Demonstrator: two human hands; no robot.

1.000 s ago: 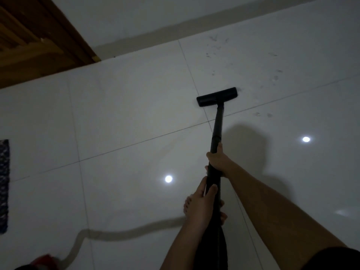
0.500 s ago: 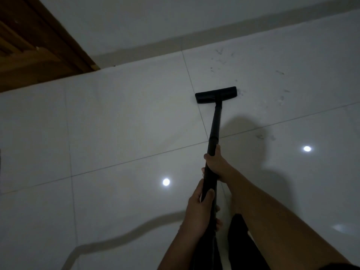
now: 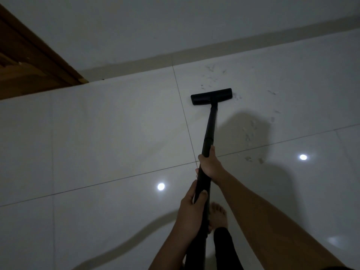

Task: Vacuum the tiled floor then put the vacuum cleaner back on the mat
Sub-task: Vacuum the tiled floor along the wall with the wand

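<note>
Your vacuum tube (image 3: 211,123) and floor head (image 3: 211,96) are black; the tiles (image 3: 116,123) are glossy white with thin dark joint lines; the door frame (image 3: 29,61) is brown.

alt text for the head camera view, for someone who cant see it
Seen from above, a person grips a black vacuum tube with both hands, right hand ahead of left hand, its floor head on pale glossy tiles near the wall. Scattered crumbs lie right of the head; a wooden door is upper left.
</note>
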